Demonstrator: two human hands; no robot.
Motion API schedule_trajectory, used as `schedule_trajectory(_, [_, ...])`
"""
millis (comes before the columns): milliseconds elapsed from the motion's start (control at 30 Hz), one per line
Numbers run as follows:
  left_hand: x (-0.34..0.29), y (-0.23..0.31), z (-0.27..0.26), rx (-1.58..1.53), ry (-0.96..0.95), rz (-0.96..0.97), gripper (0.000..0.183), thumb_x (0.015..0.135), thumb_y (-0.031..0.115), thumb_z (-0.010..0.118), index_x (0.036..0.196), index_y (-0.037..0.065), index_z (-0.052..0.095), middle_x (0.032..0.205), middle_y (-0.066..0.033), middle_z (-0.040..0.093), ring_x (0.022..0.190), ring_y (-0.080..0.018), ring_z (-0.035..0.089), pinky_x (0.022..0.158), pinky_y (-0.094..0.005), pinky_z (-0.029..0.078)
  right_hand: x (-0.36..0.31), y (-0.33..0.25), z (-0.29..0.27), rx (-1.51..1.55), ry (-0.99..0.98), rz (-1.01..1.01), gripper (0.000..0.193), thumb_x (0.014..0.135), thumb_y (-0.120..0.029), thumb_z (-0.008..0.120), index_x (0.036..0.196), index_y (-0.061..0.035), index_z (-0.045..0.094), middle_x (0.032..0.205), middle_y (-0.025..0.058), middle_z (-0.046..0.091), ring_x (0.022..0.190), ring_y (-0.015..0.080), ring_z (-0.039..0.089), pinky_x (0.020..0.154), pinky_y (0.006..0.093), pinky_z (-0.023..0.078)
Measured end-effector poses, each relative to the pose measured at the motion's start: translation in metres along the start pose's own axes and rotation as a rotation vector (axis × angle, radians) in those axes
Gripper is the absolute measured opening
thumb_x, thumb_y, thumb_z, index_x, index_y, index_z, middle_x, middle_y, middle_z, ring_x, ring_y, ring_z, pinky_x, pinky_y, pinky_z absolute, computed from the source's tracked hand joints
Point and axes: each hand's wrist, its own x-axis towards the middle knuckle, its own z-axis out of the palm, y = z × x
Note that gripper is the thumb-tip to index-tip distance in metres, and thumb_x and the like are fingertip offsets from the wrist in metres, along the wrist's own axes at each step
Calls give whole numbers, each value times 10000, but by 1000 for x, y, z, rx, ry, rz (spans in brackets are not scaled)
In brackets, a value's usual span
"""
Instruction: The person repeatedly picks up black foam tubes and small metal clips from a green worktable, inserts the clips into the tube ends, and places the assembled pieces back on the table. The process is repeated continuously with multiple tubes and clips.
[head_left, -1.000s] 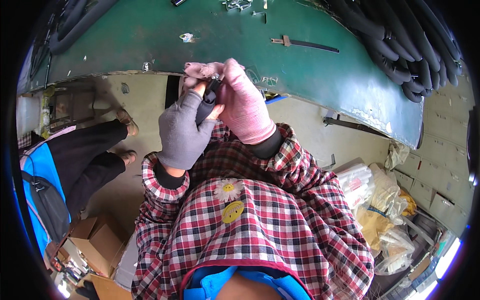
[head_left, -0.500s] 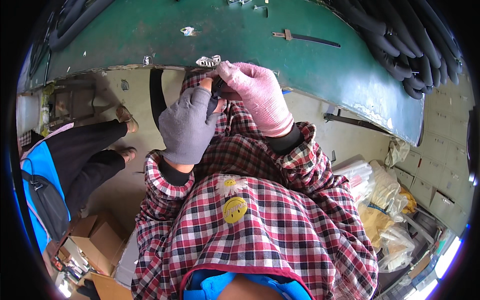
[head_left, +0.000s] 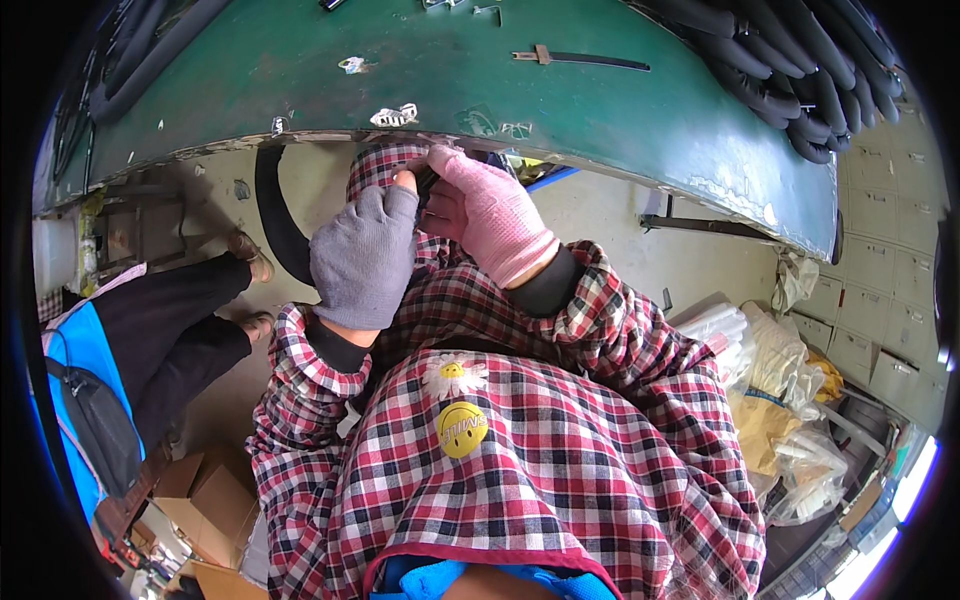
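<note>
Both of my hands are close together at the near edge of the green table. My left hand (head_left: 363,258), in a grey glove with bare fingertips, is closed around a black tube (head_left: 276,215). A long part of the tube curves out on the left side of that hand and hangs below the table edge. My right hand (head_left: 488,218), in a pink glove, is closed on a dark end that shows between the two hands. Its thumb lies along the top. Fingers hide most of this end, and I cannot make out its details.
A flat dark strip with a brown slider (head_left: 580,60) lies on the green table (head_left: 440,80), near small metal hooks. Black padded tubes (head_left: 790,80) are heaped at right. A person in dark trousers (head_left: 175,310) is at left. Cardboard boxes (head_left: 210,505) and plastic bags (head_left: 795,450) stand low.
My hands have shifted slightly left and closer together, and the right hand has turned more over the dark end. The hanging tube has swung left. The whole view has moved a little.
</note>
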Motion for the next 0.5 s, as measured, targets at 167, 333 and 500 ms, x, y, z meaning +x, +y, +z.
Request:
schedule_trajectory(167, [3, -5, -6, -167, 2, -99, 479, 849, 226, 740, 1294, 107, 609, 947, -98, 666, 812, -300, 688, 651, -414, 537, 0, -5, 7, -57, -132, -107, 299, 987, -302, 658, 1142, -49, 697, 1012, 32, 678, 822, 126, 619, 752, 284, 537])
schedule_trajectory(333, [-1, -19, -30, -428, 153, -170, 518, 807, 205, 824, 1275, 80, 640, 948, -125, 702, 837, -333, 703, 695, -419, 538, -3, -25, -9, -430, -240, -269, 470, 1013, -430, 622, 1214, -6, 663, 1132, 95, 725, 970, 167, 697, 877, 308, 573])
schedule_trajectory(500, [-6, -12, -29, -297, 76, -121, 511, 819, 264, 810, 1272, 97, 643, 900, -103, 666, 783, -318, 681, 649, -414, 521, 1, -44, -11, -621, -396, -254, 357, 1009, -352, 657, 1005, 2, 704, 862, 33, 735, 761, 87, 647, 713, 243, 533])
